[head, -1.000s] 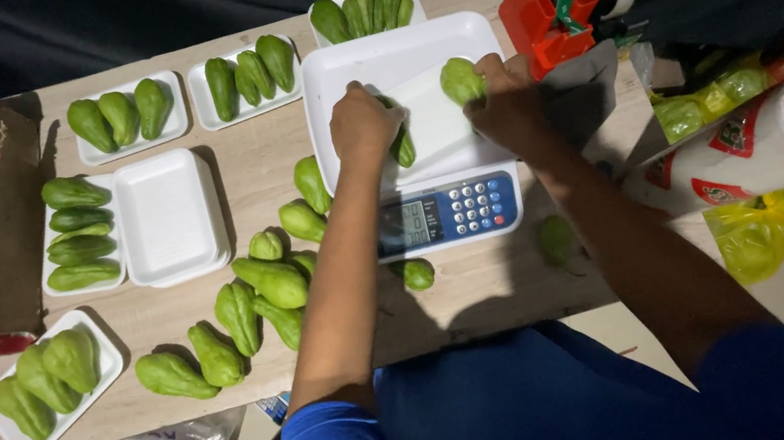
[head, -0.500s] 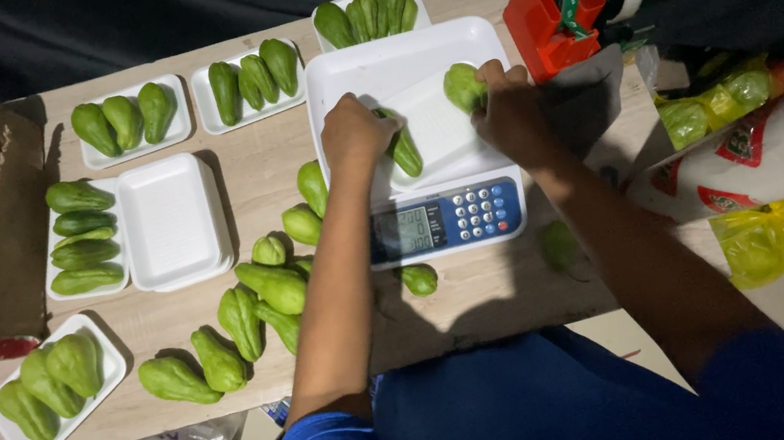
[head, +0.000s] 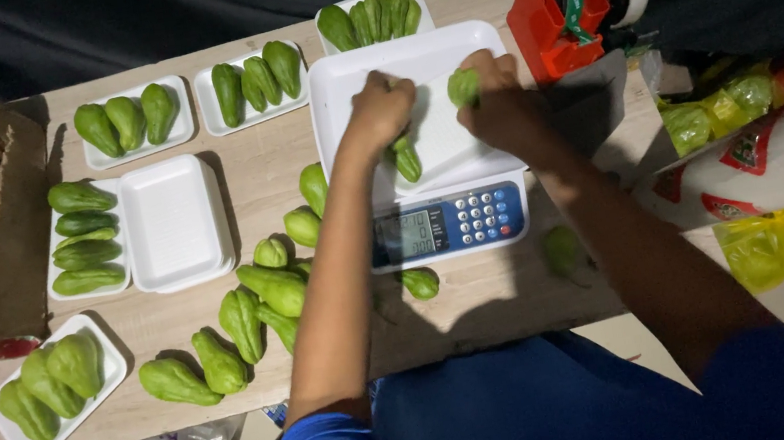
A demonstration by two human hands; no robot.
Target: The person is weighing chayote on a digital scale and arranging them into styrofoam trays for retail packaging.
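Hands hold 2 glossy green chayotes: left hand (head: 380, 111) grips one (head: 407, 159), right hand (head: 503, 104) another (head: 463, 87).

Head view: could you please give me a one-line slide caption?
Left hand and right hand each place a green chayote over the white tray on a scale.

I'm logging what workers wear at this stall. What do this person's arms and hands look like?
Both arms are bare from the short sleeves down. The sleeves and shirt are plain bright blue. The left hand and right hand wear no gloves; no rings, watch or bracelet show.
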